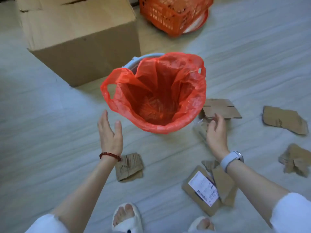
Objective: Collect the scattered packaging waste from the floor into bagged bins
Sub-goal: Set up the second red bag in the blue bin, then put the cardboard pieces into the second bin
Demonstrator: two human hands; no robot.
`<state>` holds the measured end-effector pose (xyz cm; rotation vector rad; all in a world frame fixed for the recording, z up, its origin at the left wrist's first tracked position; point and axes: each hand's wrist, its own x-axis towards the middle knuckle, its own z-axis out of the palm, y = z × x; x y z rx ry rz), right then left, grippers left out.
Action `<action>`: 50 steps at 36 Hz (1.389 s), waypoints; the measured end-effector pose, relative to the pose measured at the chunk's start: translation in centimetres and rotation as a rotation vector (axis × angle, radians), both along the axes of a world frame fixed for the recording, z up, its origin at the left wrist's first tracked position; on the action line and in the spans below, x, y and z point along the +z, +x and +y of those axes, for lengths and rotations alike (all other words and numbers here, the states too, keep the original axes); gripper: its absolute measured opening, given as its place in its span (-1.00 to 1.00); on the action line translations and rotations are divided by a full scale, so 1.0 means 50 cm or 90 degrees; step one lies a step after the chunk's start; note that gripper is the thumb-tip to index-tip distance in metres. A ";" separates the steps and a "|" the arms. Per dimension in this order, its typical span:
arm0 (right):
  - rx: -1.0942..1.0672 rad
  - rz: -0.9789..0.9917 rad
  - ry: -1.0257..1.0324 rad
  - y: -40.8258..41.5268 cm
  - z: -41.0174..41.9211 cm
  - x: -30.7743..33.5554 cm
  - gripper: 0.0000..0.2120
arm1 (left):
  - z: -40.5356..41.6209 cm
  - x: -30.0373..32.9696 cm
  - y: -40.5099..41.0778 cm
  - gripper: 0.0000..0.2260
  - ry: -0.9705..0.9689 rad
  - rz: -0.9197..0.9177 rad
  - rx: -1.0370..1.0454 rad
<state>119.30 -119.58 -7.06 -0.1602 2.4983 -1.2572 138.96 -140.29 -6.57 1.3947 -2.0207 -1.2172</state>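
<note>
Around the red-bagged bin (156,96), cardboard scraps (284,121), big box (79,36), orange basket (173,12)

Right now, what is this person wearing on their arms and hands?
The left hand is bare, with a dark red beaded bracelet at the wrist. The right hand is bare too, with a pale grey-banded watch on its wrist. Both arms show white sleeves pushed up near the elbows.

Pale grey-green floor (50,115) with faint wood-grain streaks, lit softly and evenly. 1 large closed cardboard box (79,39) stands at the far left — an orange slotted plastic crate (170,12) sits behind it, further right.
</note>
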 end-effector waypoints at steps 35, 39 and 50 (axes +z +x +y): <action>0.711 -0.111 0.426 0.038 0.114 -0.134 -0.78 | 0.104 -0.163 -0.024 -0.66 -0.317 -0.373 -0.837; 0.583 -0.004 0.340 -0.032 0.119 -0.009 -0.88 | 0.123 -0.064 -0.066 -0.67 -0.418 -0.178 -0.860; 0.239 0.088 -0.094 -0.154 0.086 0.242 -0.86 | 0.023 0.194 -0.190 -0.68 -0.218 0.302 -0.470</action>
